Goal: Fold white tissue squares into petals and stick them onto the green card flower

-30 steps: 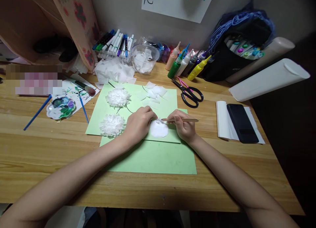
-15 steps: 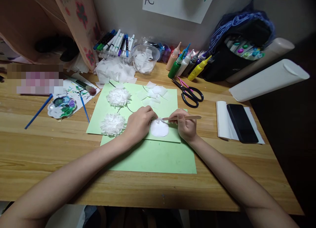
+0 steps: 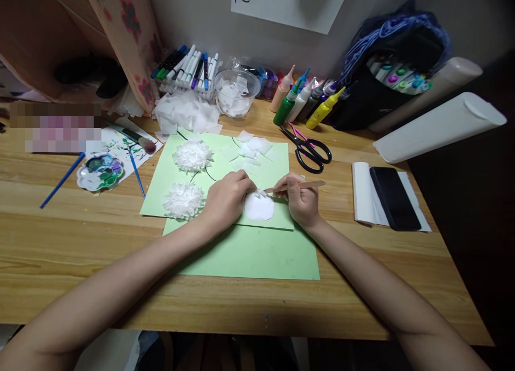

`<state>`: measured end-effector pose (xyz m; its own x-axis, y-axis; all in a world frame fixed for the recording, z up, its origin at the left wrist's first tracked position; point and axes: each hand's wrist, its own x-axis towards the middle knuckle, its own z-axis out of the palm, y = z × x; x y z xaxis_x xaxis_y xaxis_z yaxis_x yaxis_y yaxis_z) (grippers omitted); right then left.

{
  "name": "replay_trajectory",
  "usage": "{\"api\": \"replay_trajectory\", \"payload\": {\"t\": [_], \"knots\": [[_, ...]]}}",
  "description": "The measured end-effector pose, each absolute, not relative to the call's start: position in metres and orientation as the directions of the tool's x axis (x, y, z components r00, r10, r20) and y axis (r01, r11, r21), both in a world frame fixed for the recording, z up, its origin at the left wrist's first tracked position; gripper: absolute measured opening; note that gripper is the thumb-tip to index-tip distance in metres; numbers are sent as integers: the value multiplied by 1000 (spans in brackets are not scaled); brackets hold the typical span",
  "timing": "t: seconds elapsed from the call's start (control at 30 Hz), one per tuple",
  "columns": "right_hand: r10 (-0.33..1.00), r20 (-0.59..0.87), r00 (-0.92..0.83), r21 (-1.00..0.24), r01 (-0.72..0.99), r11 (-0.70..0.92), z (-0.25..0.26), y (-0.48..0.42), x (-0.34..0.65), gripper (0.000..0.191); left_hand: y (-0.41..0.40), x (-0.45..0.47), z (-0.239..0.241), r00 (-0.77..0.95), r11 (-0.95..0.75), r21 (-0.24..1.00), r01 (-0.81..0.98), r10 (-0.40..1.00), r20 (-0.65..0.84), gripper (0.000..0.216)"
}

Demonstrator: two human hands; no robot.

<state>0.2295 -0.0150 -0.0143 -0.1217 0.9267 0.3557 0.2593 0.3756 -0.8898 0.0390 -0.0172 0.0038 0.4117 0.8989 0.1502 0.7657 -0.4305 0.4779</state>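
A white round disc (image 3: 259,207) lies on the upper green sheet (image 3: 217,221) between my hands. Along its top edge sits a small crumpled tissue paper piece (image 3: 260,193). My left hand (image 3: 228,197) rests on the sheet, its bent fingers pinched at that tissue; the fingertips are partly hidden. In my right hand (image 3: 301,200) is a thin wooden craft stick (image 3: 313,184), its tip touching the tissue. Two fluffy white paper flowers (image 3: 193,155) are on the sheet to the left. Loose tissue squares (image 3: 251,150) lie above my hands.
Behind the sheet are a tissue pile (image 3: 187,113), a clear bowl (image 3: 237,95), markers (image 3: 191,71) and paint bottles (image 3: 287,107). Black scissors (image 3: 309,148) lie at the right, with a phone (image 3: 395,198) farther over. A paint palette (image 3: 100,172) and brushes sit left.
The stick's free end has risen slightly, while its tip stays at the tissue. Both hands remain in nearly the same place; the view has shifted slightly.
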Motion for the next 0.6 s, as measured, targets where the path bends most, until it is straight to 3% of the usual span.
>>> {"api": "replay_trajectory", "payload": {"t": [0.2,0.4,0.6], "knots": [[938,329,-108,-911,224,345,-15,-15,229,41,-17,41,5,402,-410,493,767,907,128,27],[940,341,23,-930,157,333,-16,-17,231,45,-1,22,28,492,-397,570,719,871,-13,28],[946,321,50,-942,118,314,-16,-16,231,44,8,2,53,468,-364,368,856,847,-251,19]]}}
